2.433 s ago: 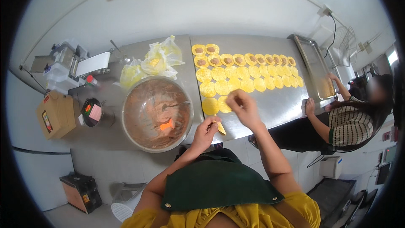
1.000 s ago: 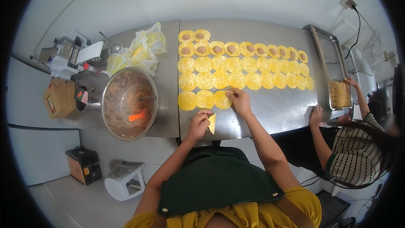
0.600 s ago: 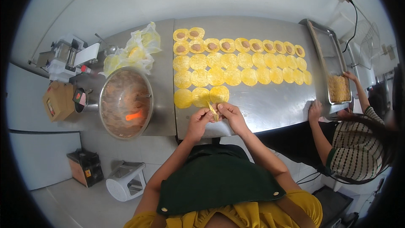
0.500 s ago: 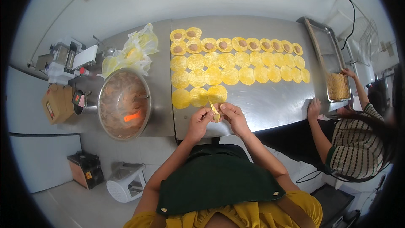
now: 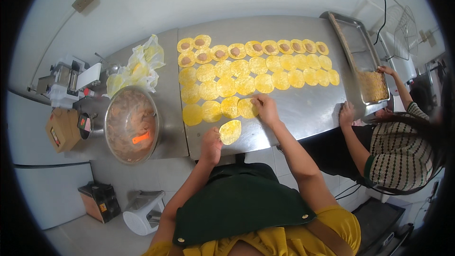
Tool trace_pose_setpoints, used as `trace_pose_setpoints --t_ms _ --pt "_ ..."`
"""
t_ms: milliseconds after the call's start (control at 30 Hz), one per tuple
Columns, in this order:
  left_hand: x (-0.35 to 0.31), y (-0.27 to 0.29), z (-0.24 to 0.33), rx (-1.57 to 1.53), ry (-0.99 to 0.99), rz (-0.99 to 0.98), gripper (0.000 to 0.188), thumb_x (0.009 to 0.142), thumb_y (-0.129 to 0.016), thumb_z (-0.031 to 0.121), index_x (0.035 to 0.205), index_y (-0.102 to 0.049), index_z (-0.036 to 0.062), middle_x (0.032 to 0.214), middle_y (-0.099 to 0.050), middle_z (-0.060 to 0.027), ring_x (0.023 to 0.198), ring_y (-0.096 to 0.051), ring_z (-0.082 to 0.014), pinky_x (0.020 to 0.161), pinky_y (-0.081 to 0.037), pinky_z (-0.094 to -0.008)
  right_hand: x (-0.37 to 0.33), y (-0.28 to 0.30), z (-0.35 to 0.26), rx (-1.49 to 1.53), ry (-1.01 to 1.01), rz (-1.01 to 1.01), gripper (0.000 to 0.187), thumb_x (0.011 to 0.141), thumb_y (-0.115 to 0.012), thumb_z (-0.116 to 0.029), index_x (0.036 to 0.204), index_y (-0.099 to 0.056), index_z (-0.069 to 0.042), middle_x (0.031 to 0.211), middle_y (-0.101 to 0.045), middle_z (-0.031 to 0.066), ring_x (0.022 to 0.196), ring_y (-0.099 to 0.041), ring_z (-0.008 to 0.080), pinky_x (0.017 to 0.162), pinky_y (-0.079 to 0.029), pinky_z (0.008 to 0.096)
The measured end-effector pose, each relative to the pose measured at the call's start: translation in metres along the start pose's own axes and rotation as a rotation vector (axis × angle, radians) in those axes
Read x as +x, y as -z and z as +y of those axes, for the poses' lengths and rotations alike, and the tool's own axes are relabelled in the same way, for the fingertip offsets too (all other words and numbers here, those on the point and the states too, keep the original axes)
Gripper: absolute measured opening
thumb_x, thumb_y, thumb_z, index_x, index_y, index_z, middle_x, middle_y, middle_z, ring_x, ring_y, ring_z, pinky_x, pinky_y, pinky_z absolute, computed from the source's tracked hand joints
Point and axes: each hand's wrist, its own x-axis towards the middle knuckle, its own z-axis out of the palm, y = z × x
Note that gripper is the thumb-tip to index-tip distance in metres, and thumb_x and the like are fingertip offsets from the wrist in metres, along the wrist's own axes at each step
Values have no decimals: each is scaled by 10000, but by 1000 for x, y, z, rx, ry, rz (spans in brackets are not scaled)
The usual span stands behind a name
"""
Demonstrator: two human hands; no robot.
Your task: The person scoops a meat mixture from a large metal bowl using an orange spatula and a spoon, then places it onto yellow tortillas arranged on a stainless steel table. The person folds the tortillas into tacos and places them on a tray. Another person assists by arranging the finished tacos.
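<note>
My left hand [image 5: 211, 146] pinches the edge of a thin round yellow dough wrapper [image 5: 230, 132], held up near the front edge of the steel table. Further right, my right hand [image 5: 266, 109] has its fingers closed at the right edge of another yellow wrapper [image 5: 246, 108], which lies at the end of the nearest row and overlaps its neighbour. Rows of plain wrappers [image 5: 245, 85] spread behind it. In the back rows, wrappers carry a lump of pinkish-brown filling [image 5: 235, 51] each.
A large steel bowl [image 5: 154, 137] of pinkish filling with an orange-handled tool [image 5: 141, 138] stands left. Behind it lies a crumpled plastic bag [image 5: 149, 57]. At right, a co-worker's hand [image 5: 387, 70] touches a metal tray [image 5: 351, 50] partly filled with yellow-brown pieces.
My hands have parted from a folded yellow wrapper pinched between them. The right moved forward and right, and a further wrapper now lies in the nearest row; the left keeps one, opened out.
</note>
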Motion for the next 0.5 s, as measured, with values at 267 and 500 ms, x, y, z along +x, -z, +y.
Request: trace_pose_setpoints --t_ms 267,500 --pt "-14 -14 8 -115 29 71 40 839 -512 130 828 -501 93 807 -478 3 797 -524 -124 752 -446 -295 7 5 8 -55 -85 14 179 829 -635 -98 980 -657 -4 913 -645 193 777 -626 308 695 -485 362" --pt "-4 -21 9 -144 51 26 63 850 -515 148 835 -502 89 850 -502 -10 873 -551 -151 819 -466 -334 -21 10 -32 -258 147 151 308 841 -655 -165 1123 -623 -46 1245 -542 144 957 -601 259 842 -461 334"
